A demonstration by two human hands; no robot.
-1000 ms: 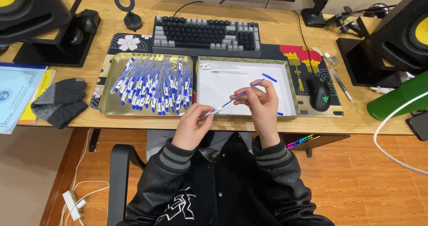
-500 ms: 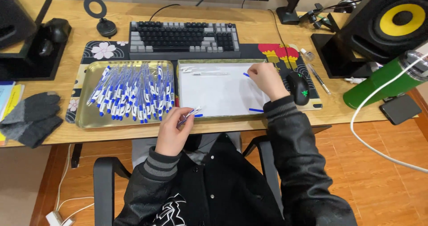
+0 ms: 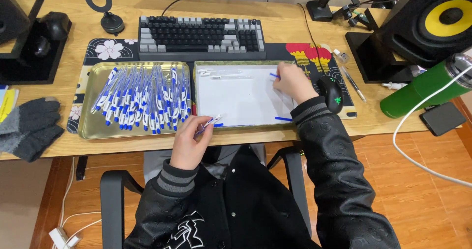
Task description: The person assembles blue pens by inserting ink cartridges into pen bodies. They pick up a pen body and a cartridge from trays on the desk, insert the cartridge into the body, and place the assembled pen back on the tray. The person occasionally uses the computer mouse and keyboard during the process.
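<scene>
From my remote seat: most of the job looks undone, by my reckoning. The heap of blue-and-white plastic pens [image 3: 142, 99] fills the gold metal tray [image 3: 88, 126] just left of the left fingers, while the second gold tray lined with white paper [image 3: 241, 96] holds only a few loose pieces.

Left hand [image 3: 189, 143]: fingers clenched round a clear-barrelled pen with blue trim [image 3: 209, 123], its tip poking out past the fingertips over the near rim of the paper-lined tray. Grip looks firm.

Right hand [image 3: 294, 83]: reached out over the far right part of the white paper, fingers curled down, touching or pinching a small blue plastic piece [image 3: 274, 75]. I cannot tell whether it is actually gripped or only touched.

Just behind that hand's wrist, another short blue piece [image 3: 283, 118] lies on the paper. Beyond the fingertips to the left, thin clear pieces [image 3: 221, 74] lie at the paper's far edge.

Further out: black computer mouse [image 3: 332, 94] just right of the right hand, grey-and-black keyboard [image 3: 201, 35] beyond both trays, grey knitted gloves [image 3: 29, 126] well left on the wooden counter [image 3: 54, 94].
</scene>
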